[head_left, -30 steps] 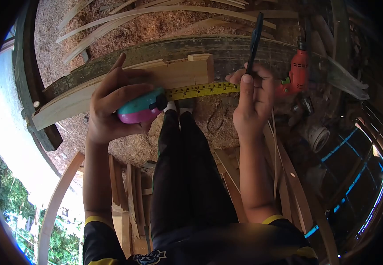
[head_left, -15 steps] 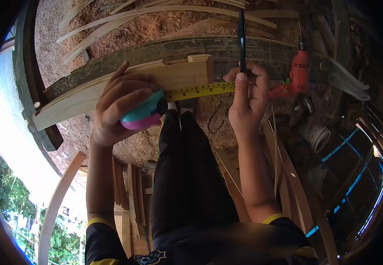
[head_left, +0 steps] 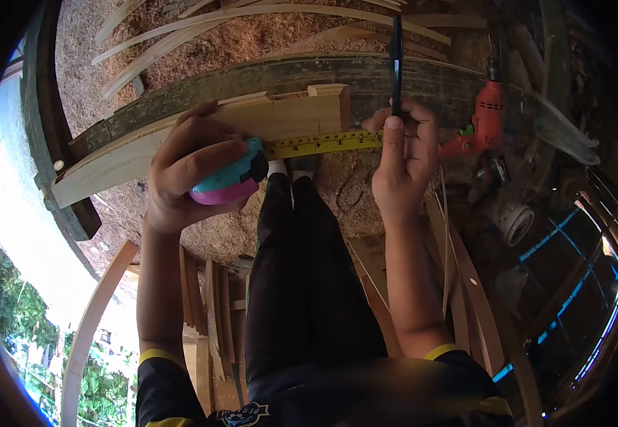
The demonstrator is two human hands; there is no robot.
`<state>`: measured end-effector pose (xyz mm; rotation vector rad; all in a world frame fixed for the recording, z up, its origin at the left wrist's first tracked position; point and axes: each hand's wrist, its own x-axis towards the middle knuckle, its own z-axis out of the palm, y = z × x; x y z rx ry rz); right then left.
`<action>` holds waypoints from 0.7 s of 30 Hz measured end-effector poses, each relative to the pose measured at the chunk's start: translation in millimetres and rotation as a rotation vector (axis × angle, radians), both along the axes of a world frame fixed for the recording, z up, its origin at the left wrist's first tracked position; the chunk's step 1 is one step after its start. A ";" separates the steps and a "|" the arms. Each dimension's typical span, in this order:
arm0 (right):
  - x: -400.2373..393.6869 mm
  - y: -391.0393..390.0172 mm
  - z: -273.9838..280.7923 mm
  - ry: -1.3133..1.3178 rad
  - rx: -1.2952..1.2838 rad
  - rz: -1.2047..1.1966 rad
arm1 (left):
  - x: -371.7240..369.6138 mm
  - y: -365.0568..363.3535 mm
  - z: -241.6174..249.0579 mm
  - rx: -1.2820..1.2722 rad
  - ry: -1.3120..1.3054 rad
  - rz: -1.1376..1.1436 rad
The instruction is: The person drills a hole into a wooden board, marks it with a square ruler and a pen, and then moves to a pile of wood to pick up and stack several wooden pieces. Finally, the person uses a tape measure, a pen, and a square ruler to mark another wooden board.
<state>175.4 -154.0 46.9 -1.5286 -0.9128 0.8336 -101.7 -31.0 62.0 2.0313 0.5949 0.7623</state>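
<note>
At centre frame, the left hand [head_left: 188, 171] is closed around a pink and teal tape measure [head_left: 227, 183], its yellow tape [head_left: 323, 144] stretched rightward along the lower edge of a wooden board [head_left: 202, 139]. The right hand [head_left: 403, 160] pins the tape's end with the thumb and grips a dark pen [head_left: 396, 53] upright. An orange drill [head_left: 485, 121] lies just right, on the dark beam [head_left: 366, 75]. Sawdust [head_left: 216, 50] and thin strips [head_left: 266, 18] fill the top.

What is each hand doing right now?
Left hand: closed on the teal and pink tape measure case.
Right hand: closed, holding the yellow tape blade and a dark pen.
</note>
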 end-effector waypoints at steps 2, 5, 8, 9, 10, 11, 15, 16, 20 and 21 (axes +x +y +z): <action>1.4 -1.8 -2.2 0.006 0.004 -0.014 | 0.3 0.2 0.4 -0.006 0.005 0.007; 1.9 -2.2 -3.4 0.001 0.010 -0.018 | 1.8 0.1 1.2 -0.015 0.017 0.016; 2.5 -2.4 -2.4 -0.006 0.011 -0.013 | 2.9 1.5 2.0 -0.016 0.025 0.010; 2.8 -2.6 -2.3 -0.006 0.011 -0.014 | 3.3 2.1 2.0 -0.015 0.026 0.000; 3.2 -2.8 -2.2 0.000 0.009 -0.022 | 4.1 2.5 1.8 -0.014 0.026 0.000; 3.5 -3.2 -2.0 0.004 0.006 -0.031 | 5.5 2.8 1.3 -0.001 0.021 0.004; 2.2 -2.6 1.4 -0.001 -0.019 -0.050 | 6.9 1.1 -0.4 0.017 0.023 0.020; 3.1 -2.7 0.5 0.011 -0.009 -0.047 | 6.8 0.9 -0.6 0.018 0.023 0.020; 4.1 -2.3 -0.7 0.015 -0.004 -0.043 | 6.6 1.6 0.4 0.013 0.027 0.012; 3.7 -2.2 -0.9 0.015 -0.005 -0.044 | 6.9 2.0 0.5 0.024 0.034 0.008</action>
